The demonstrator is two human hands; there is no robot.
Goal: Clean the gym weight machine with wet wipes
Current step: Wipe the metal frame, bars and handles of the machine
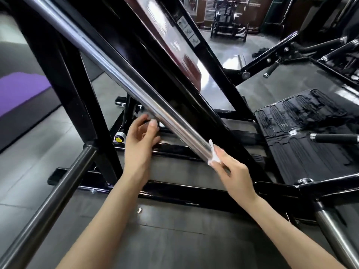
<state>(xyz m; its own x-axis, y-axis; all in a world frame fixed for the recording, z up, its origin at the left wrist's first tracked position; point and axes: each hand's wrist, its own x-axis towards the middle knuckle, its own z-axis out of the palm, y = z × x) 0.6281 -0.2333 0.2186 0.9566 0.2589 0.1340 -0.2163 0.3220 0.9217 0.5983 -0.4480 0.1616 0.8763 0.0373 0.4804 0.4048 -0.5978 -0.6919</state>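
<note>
A long chrome guide rod (120,74) of the black weight machine (194,90) slants from the upper left down to the middle. My right hand (233,171) pinches a white wet wipe (213,154) and holds it against the rod's lower end. My left hand (141,140) hovers just left of the rod with relaxed, slightly curled fingers, holding nothing; its fingertips are close to the rod's underside, and contact cannot be judged.
A black ribbed footplate (303,121) lies to the right with a padded handle (334,137) over it. Black frame tubes (186,195) cross below my hands. A grey steel bar (48,202) runs bottom left. A purple mat (21,90) lies far left. More gym equipment (229,22) stands behind.
</note>
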